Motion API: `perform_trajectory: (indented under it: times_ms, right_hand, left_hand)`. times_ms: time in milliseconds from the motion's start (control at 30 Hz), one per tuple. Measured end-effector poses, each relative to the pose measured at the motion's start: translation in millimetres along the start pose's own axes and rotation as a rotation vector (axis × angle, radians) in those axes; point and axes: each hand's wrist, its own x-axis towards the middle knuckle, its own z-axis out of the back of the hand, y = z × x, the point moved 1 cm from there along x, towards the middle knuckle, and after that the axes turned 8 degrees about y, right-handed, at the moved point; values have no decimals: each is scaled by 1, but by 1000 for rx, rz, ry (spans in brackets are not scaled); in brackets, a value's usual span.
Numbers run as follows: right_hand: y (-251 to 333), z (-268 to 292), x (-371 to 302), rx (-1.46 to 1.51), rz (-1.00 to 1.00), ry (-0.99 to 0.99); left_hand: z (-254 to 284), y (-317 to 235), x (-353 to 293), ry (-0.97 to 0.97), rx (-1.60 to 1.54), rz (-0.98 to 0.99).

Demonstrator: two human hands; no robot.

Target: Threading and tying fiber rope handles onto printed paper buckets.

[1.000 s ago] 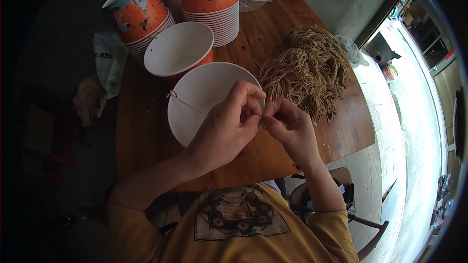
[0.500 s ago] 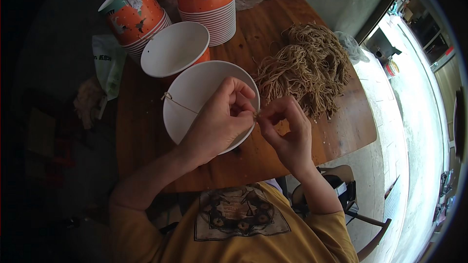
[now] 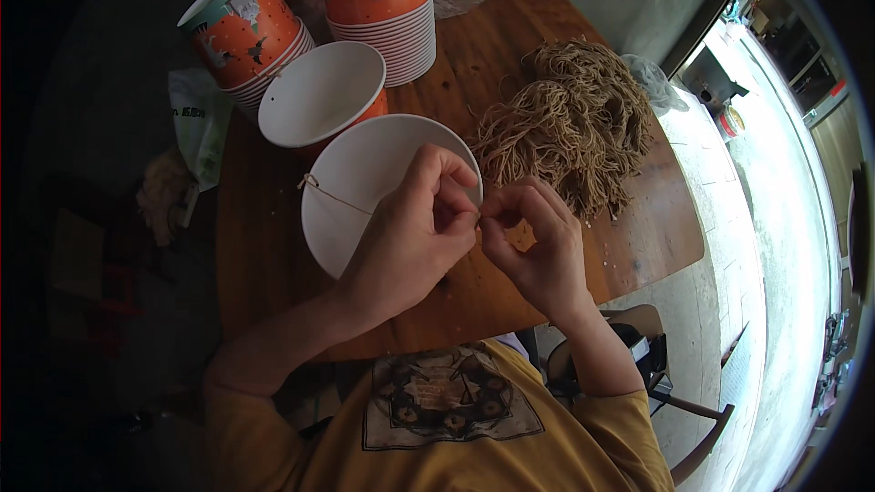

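A white-lined paper bucket (image 3: pixel 351 159) faces me at the near middle of the table. Brown twine (image 3: pixel 339 199) is knotted through its left rim and runs across the opening behind my left hand. My left hand (image 3: pixel 424 223) reaches over the bucket, thumb and forefinger pinched at the right rim. Opposite it, my right hand (image 3: pixel 538 237) pinches too, its fingertips meeting the left ones. Both pinch at the twine's end, which is mostly hidden between the fingertips. Right behind this bucket leans a second paper bucket (image 3: pixel 319 91), with a small hole near its left rim.
A loose heap of brown twine (image 3: pixel 583 123) lies on the right of the wooden table (image 3: pixel 638 255). Stacked orange paper buckets (image 3: pixel 387 9) stand at the back, and another tilted stack (image 3: pixel 246 36) is at the left. A chair (image 3: pixel 684 405) stands at the lower right.
My hands stay at the bucket's right rim, fingertips still together and shifted only slightly. The twine across the opening looks a little straighter.
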Motion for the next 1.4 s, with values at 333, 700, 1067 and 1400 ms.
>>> perform_trajectory:
  times_ms: [333, 700, 1067, 1400]
  right_hand:
    - [4, -2, 5, -372, 179, -98]
    - [-5, -1, 3, 306, -182, 29]
    - [-16, 7, 6, 803, -446, 281]
    - [-19, 26, 26, 836, -602, 541]
  left_hand:
    - [-1, 0, 0, -24, 93, -79]
    - [-1, 4, -2, 78, 179, -94]
    - [-5, 2, -2, -17, 520, -350]
    - [-7, -4, -3, 7, 604, -398]
